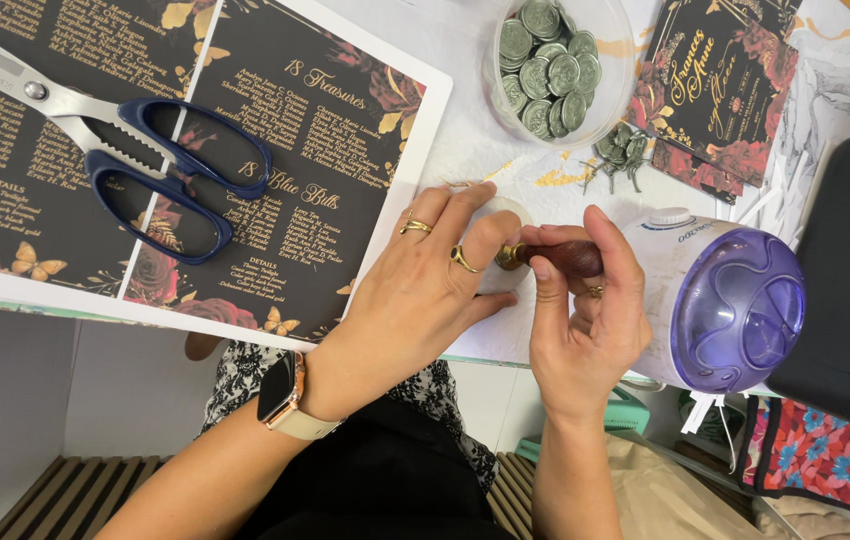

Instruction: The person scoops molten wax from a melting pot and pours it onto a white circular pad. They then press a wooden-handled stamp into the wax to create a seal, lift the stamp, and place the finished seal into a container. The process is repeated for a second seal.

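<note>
One wooden-handled stamp [557, 257] gripped by right hand [585, 320], left hand [415, 300] steadying.

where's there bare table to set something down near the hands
One free patch: the white tabletop between the dark printed floral sheet, the clear tub of silver-green wax seals and the left hand. Crowded elsewhere: blue-handled scissors cover the sheets, and the right hand presses the wooden-handled stamp beside the purple-domed white appliance.

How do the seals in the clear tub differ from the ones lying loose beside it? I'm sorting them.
The seals in the tub are piled many deep inside a clear round container; the loose seals are only a few, lying flat on the table with leafy sprigs. Both are round, grey-green and embossed.
</note>
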